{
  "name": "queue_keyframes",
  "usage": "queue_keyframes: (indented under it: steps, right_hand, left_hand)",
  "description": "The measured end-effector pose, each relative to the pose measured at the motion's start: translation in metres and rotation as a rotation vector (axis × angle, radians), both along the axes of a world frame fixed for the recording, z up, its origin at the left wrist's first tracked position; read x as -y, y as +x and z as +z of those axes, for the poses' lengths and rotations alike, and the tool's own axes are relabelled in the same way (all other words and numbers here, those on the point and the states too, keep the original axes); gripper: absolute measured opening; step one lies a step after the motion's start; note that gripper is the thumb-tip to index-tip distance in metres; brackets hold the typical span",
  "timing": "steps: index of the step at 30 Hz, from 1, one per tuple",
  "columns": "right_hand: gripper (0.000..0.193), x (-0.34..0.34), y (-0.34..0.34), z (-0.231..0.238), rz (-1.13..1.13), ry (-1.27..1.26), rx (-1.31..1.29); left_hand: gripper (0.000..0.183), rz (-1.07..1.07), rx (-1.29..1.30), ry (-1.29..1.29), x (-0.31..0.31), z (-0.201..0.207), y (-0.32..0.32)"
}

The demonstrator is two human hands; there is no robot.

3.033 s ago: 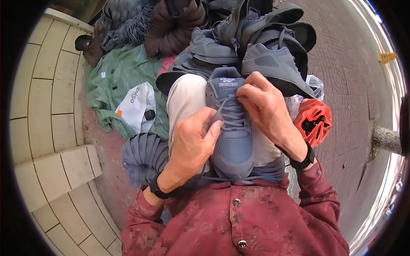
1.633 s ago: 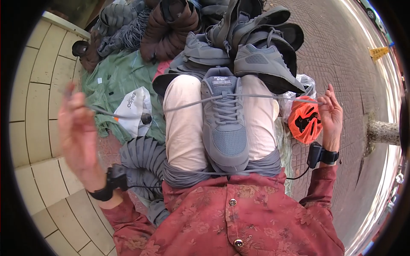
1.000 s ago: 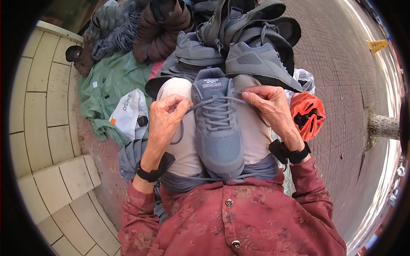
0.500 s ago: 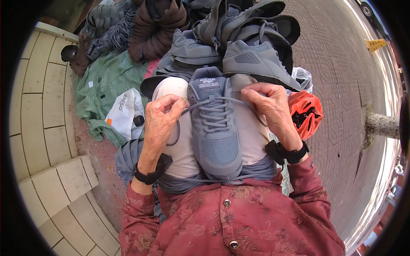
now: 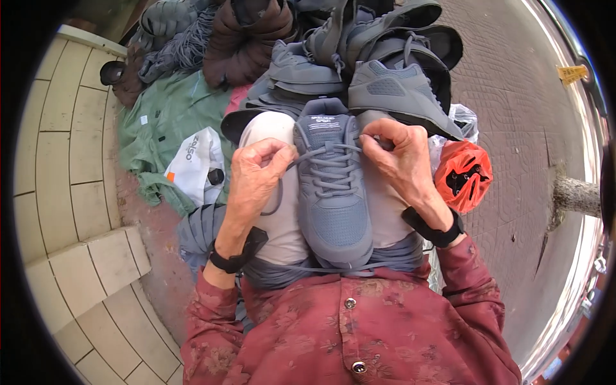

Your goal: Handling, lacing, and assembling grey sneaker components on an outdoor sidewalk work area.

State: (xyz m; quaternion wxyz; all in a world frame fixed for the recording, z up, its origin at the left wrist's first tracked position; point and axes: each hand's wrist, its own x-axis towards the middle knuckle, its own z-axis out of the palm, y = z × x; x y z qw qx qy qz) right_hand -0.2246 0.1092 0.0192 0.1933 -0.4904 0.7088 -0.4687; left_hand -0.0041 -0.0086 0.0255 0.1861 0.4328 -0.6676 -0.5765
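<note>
Well, in the head view both hands are at work over a single grey shoe (image 5: 335, 221), which rests between the person's pale-trousered legs (image 5: 273, 224), its toe pointing back at the body and its tongue end facing away. The lace (image 5: 311, 155) zigzags down the front, with its top stretch crossing the tongue.

The left hand (image 5: 256, 176) is just to the left of the shoe's upper part, thumb and forefinger pinched together on the lace, while a loose length curves down over the trouser leg below. The right hand (image 5: 404, 160) is just beside the opposite edge, thumb and forefinger likewise closed, with the lace running in to those fingertips; the other fingers curl inward. Each wrist wears a dark band.

Across the lap, between the shoe's toe and the maroon flowered shirt (image 5: 308, 327), lies a bundle of grey cord (image 5: 276, 274). Beyond the knees rises a heap of grey shoes (image 5: 398, 96), piled at various angles. Over to the left, a white bag (image 5: 197, 167) lies on green cloth (image 5: 170, 109), and brown coiled material (image 5: 240, 48) sits behind. An orange bag (image 5: 465, 189) with dark shapes showing stands to the right on patterned paving (image 5: 513, 192).
</note>
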Motion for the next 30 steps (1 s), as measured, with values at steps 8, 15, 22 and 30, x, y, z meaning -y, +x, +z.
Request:
queue_keyframes:
  steps: [8,15,22,30]
  right_hand:
    - [0.010,-0.001,-0.010,0.014,0.231,-0.035,-0.615]
    - [0.010,0.038,0.015,0.019,0.308,-0.071,-0.175]
    - [0.016,0.063,0.006,0.021,0.465,0.188,0.190]
    - [0.022,0.071,0.006,0.014,0.564,0.158,0.126]
  left_hand:
    - [0.022,-0.040,0.044,-0.015,0.002,0.000,-0.002]
    - [0.023,-0.032,0.087,-0.048,0.004,0.009,-0.013]
    - [0.018,-0.142,0.194,-0.428,0.012,0.009,-0.020]
    - [0.018,-0.110,0.124,-0.065,0.012,0.013,-0.005]
